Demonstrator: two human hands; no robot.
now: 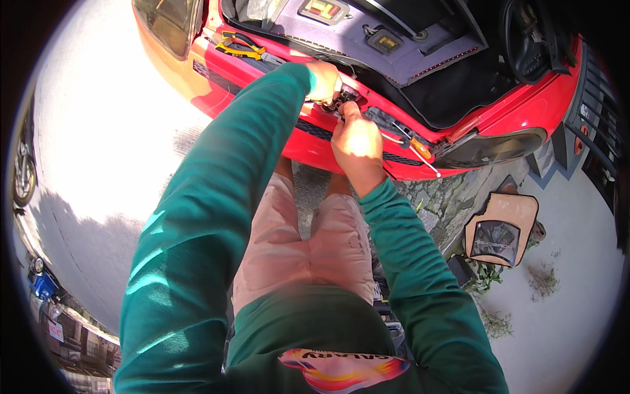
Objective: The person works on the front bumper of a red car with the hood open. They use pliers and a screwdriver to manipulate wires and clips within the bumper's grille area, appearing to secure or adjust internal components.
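Observation:
My left hand reaches into a small dark metal mechanism at the front edge of a red car body, fingers curled and partly hidden. My right hand is closed just below it, thumb pressed against something small at that mechanism, too small to make out. Yellow-and-black pliers lie on the red ledge left of my hands. To the right, an orange-handled screwdriver rests along the ledge, with a thin white-tipped rod or cable hanging over the edge beside it.
Behind the ledge is an opened compartment with a lilac panel and a dark tyre-like ring. A beige mat or board lies on the ground at right, near stone paving and plants. A dark railing stands far right; a motorbike is far left.

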